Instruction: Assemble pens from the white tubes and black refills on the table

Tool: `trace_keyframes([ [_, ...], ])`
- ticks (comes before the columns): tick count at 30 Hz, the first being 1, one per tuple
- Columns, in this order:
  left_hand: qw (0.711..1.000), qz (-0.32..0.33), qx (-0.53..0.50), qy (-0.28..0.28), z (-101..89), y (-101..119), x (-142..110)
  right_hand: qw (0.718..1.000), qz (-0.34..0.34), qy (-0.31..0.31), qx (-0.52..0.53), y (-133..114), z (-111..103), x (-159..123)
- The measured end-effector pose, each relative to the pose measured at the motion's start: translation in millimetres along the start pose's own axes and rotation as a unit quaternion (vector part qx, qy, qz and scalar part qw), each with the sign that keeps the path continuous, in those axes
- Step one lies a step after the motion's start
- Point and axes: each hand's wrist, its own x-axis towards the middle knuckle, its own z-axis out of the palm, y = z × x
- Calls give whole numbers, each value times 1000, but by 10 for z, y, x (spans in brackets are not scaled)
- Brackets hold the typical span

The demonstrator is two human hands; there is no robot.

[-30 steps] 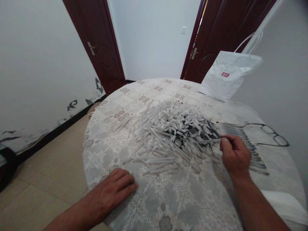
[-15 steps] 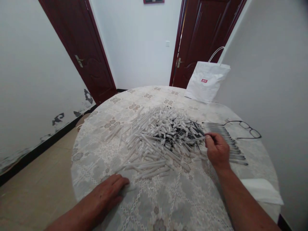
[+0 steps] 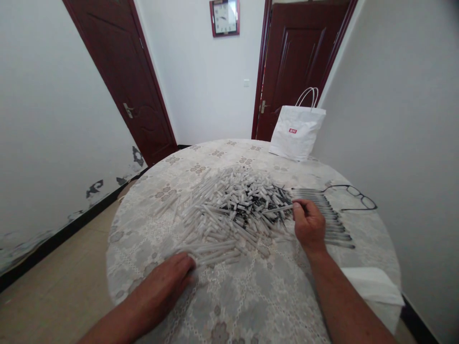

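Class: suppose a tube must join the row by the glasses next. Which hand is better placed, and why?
Probably the right hand, which pinches a tube right beside the row. The left hand is farther off, at the near edge of the pile.

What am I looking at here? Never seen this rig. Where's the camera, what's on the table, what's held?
There's no machine: these are a person's two bare hands, seen by one camera worn on the head, looking forward and down.

On the round table with a patterned, pale cloth lies a heap of pale plastic tubes mixed with short white and thin black pieces. Right of it is a row of slim grey, dark-tipped sticks, then black-framed glasses. A white, red-labelled bag with handles stands at the back.

The right hand pinches a thin, pale stick. The left hand is at the heap's near-left edge; its grip is unclear.
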Motion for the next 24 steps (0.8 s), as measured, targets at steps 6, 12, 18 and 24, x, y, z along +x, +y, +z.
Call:
trace_keyframes([
  [6, 990, -1, 46, 131, -349, 353, 1277, 999, 6, 37, 14, 44, -14, 50],
  [12, 976, -22, 75, 205, -317, 282, 2336, 997, 19, 70, 14, 113, -28, 120],
  [18, 967, -2, 83, 239, -93, 377, 2429, 996, 25, 89, 21, 74, -88, 175],
  [24, 976, 66, 71, 196, 346, 798, 1958, 994, 30, 94, 37, 25, -122, 206],
])
